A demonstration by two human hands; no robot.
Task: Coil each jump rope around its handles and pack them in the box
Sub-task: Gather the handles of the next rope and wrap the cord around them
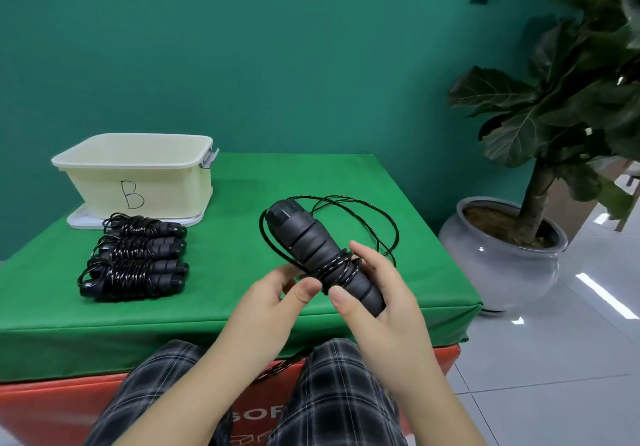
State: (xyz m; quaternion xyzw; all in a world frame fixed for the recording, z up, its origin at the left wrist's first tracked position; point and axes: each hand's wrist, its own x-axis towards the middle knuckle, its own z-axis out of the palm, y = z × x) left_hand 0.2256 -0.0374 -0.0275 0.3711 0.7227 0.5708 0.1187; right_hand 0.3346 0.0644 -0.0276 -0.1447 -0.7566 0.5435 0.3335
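My right hand (377, 293) grips the lower end of a pair of black jump-rope handles (304, 237), held tilted above the green table (225, 230). A few turns of black cord (341, 265) wrap the handles near my fingers. My left hand (277, 293) pinches the cord just left of the handles. Loose cord loops (374, 217) trail onto the table behind. Three coiled black jump ropes (135, 255) lie side by side to the left. The cream box (138, 171) marked "B" stands open at the back left, on its white lid (83, 225).
A potted plant in a grey pot (502, 251) stands on the tiled floor to the right of the table. The green wall runs close behind the table. My knees in checked trousers (332, 393) are against the table's front edge.
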